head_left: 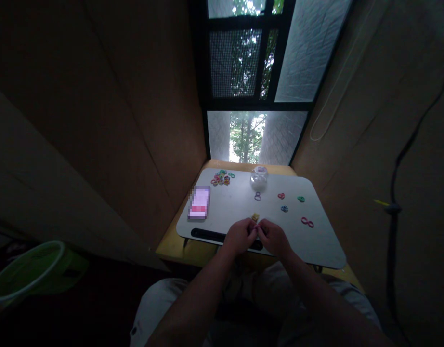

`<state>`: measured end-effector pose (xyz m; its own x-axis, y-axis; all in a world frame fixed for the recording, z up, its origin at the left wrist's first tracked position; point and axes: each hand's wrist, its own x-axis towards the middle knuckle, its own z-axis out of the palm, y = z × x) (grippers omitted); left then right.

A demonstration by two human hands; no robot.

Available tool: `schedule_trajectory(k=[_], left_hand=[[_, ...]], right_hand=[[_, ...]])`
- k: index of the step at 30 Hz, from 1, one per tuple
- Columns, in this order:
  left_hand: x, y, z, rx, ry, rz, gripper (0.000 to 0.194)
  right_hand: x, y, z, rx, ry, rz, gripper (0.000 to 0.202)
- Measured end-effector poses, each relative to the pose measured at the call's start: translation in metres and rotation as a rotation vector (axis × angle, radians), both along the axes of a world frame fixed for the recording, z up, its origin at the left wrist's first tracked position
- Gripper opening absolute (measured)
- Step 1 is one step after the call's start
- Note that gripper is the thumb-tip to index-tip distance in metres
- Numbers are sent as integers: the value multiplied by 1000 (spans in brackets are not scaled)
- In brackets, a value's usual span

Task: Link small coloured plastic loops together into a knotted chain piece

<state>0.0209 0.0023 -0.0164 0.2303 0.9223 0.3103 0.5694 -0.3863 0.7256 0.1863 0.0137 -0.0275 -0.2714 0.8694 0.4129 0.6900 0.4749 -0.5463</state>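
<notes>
My left hand (241, 235) and my right hand (274, 237) meet at the near edge of a white lap table. Fingertips of both are pinched together on a small pink hair tie (257, 227), mostly hidden by the fingers. Just beyond them lies a yellow hair tie (255, 217). Farther right, a red one (281, 196), a blue one (284, 208), a green one (301, 198) and a pink figure-eight one (307, 222) are spread apart. A purple one (257, 196) rests below a clear plastic container (259, 179).
A mixed pile of coloured hair ties (220, 179) sits at the table's far left. Nearer is a lit phone (199, 202). A black slot (207, 234) runs along the front of the white table (229, 200). A green bin (41, 270) stands at the lower left, and a window rises behind.
</notes>
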Motion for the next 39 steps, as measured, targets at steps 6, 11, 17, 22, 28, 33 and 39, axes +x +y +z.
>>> schedule_trajectory(k=[6,11,17,22,28,33,39], left_hand=[[1,0,-1,9,8,5,12],[0,0,-1,14,6,4,12],[1,-1,1,7,3,8,12],[1,-2,3,-19,4,8,13],[0,-2,4,3,3,0,11],[1,-2,4,6,7,6,11],[1,-1,4,-10,23,5,12]], right_hand=[[0,1,-2,2,7,3,18],[0,0,0,-5,15,1,19],[0,-1,1,-6,11,4,16],[0,-1,1,5,11,-1,16],[0,-1,2,-6,22,9,16],[0,-2,3,-7,16,2,17],[0,0,0,-7,19,7,17]])
